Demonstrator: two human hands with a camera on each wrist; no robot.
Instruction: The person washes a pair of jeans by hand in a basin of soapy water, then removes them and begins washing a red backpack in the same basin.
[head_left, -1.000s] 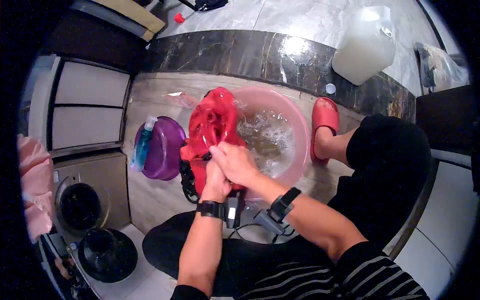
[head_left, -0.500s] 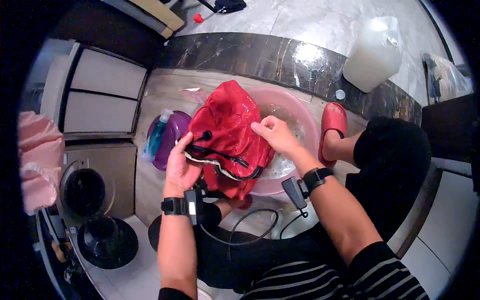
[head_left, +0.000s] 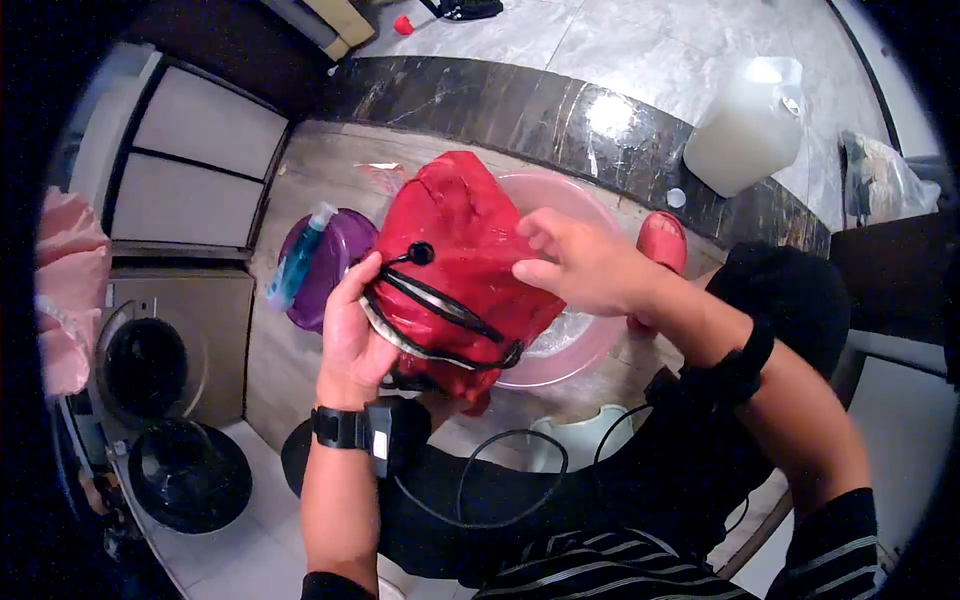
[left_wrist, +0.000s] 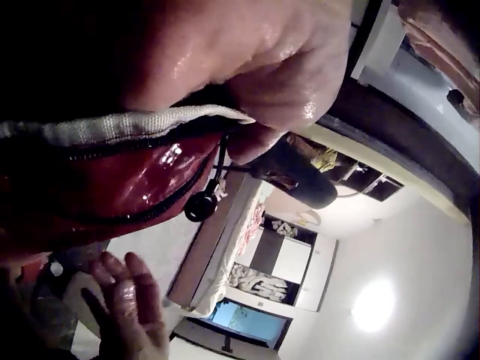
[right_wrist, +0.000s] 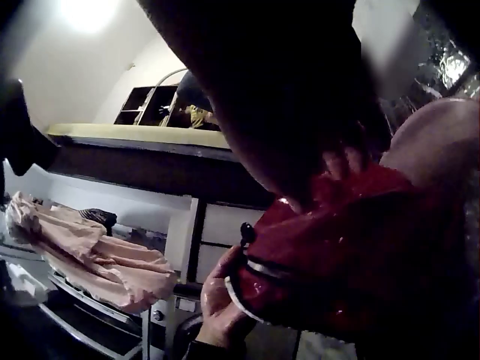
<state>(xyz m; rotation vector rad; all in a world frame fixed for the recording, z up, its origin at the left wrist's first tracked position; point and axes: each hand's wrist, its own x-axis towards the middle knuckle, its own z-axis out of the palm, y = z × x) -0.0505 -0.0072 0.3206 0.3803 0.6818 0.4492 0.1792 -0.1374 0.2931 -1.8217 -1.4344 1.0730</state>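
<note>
A wet red bag (head_left: 455, 235) with black zippers, pale edging and a round black pull (head_left: 422, 253) is held up over the near left part of a pink basin (head_left: 600, 340). My left hand (head_left: 352, 335) grips the bag's left edge, thumb on the front and the other fingers behind it, mostly hidden. By the bag's right side is my right hand (head_left: 590, 262), fingers loosely bent and holding nothing. The left wrist view shows that right hand (left_wrist: 135, 307) apart from the bag. Sudsy water (head_left: 565, 332) shows in the basin beside the bag.
A purple basin (head_left: 325, 285) with a bottle of blue liquid (head_left: 300, 255) stands to the left. A white jug (head_left: 745, 130) stands at the upper right, beyond a red slipper (head_left: 662, 240) on the person's foot. A cable (head_left: 510, 435) loops below the bag between the arms.
The hands were together gripping the bunched bag; then they parted and the bag spread out, its zipper side up. The right hand has since opened its fingers and its forearm has swung to the right.
</note>
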